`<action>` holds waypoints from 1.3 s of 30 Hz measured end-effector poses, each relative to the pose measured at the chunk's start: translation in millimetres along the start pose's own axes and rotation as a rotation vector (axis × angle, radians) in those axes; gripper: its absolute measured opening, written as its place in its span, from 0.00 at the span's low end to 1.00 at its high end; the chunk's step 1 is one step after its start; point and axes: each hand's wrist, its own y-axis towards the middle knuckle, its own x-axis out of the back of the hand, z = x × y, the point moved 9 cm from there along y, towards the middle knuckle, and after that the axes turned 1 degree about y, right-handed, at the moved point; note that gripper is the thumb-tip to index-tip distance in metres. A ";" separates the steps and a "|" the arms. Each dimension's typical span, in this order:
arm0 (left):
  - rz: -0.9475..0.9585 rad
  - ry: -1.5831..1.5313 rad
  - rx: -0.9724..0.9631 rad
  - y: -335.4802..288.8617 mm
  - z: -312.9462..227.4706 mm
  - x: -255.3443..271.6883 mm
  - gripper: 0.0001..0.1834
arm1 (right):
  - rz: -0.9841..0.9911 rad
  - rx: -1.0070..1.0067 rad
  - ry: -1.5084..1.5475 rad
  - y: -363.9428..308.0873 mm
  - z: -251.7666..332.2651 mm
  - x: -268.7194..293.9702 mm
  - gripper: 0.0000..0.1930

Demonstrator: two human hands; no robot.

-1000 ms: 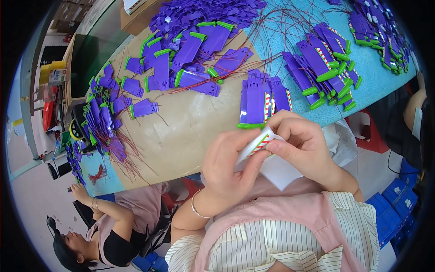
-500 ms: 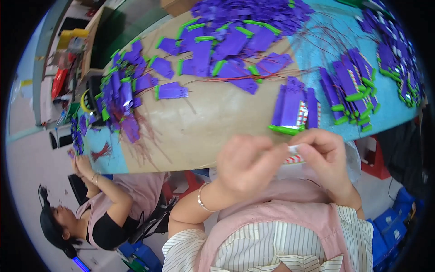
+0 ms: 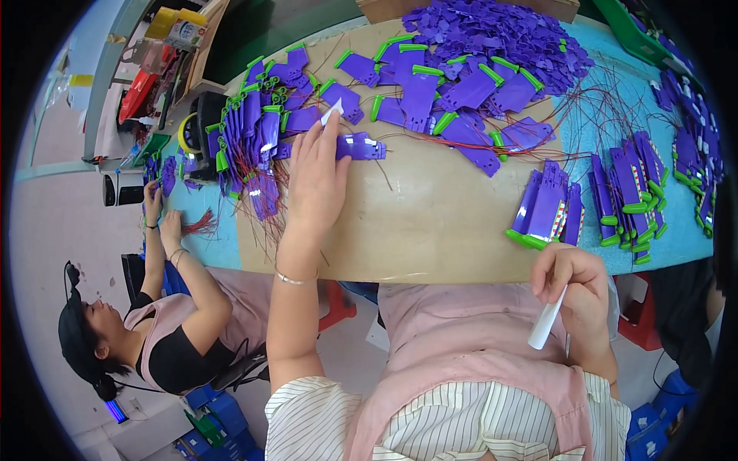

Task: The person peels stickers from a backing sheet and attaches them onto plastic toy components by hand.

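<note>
- Holding the left hand (image 3: 314,180) out over the table (image 3: 430,223), pointing the fingers forward nearly side by side, standing the thumb well off to the right.
- Showing a white scrap (image 3: 332,112) right at the index fingertip, not telling from here whether by sticking or by gripping.
- Covering part of a purple piece (image 3: 363,146) just beside that thumb, not telling whether touching it.
- Wearing a bracelet (image 3: 296,279) on the left wrist.
- Now, over by the near edge, pinching a white strip (image 3: 546,326) in the right hand (image 3: 573,278), pressing thumb and index together on its upper end, curling the other fingers in.
- Dangling that strip at a slant, down and leftward, in front of the pink apron (image 3: 430,323).
- Facing a small group (image 3: 546,201) of purple pieces just beyond the right hand, showing green ends and striped stickers.
- Having a bigger stack (image 3: 630,184) of the same kind farther right, on blue.
- Looking out on a purple heap (image 3: 500,46) at the far side, with thin red wires (image 3: 492,144) trailing among loose pieces.
- Sharing the table with a co-worker (image 3: 184,326) at the left, busy with both hands near more purple pieces.
</note>
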 end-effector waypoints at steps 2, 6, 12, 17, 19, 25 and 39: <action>-0.023 -0.050 0.001 -8.3 -11.8 8.3 0.28 | -0.024 -0.044 0.015 0.2 1.4 -0.9 0.05; -0.127 -0.506 0.016 -27.7 -59.7 26.5 0.24 | -0.073 -0.241 0.093 -2.7 -12.3 -3.4 0.10; -0.056 -1.139 0.099 -45.0 -151.4 19.6 0.20 | -0.033 -0.227 -0.113 -11.9 -20.9 -4.3 0.11; 0.228 -1.815 0.612 -48.3 -155.2 -28.2 0.05 | -0.196 -0.154 0.095 -11.7 -15.3 6.9 0.09; 0.288 -1.873 0.619 -48.8 -160.9 -35.6 0.06 | -0.166 -0.256 0.148 -14.0 -25.1 8.2 0.09; 0.272 -1.840 0.529 -47.8 -172.3 -25.7 0.07 | -0.178 -0.309 0.128 -17.2 -27.9 9.5 0.10; 0.197 -1.687 0.397 -47.6 -172.8 -19.9 0.06 | -0.168 -0.298 0.120 -17.7 -27.7 11.1 0.10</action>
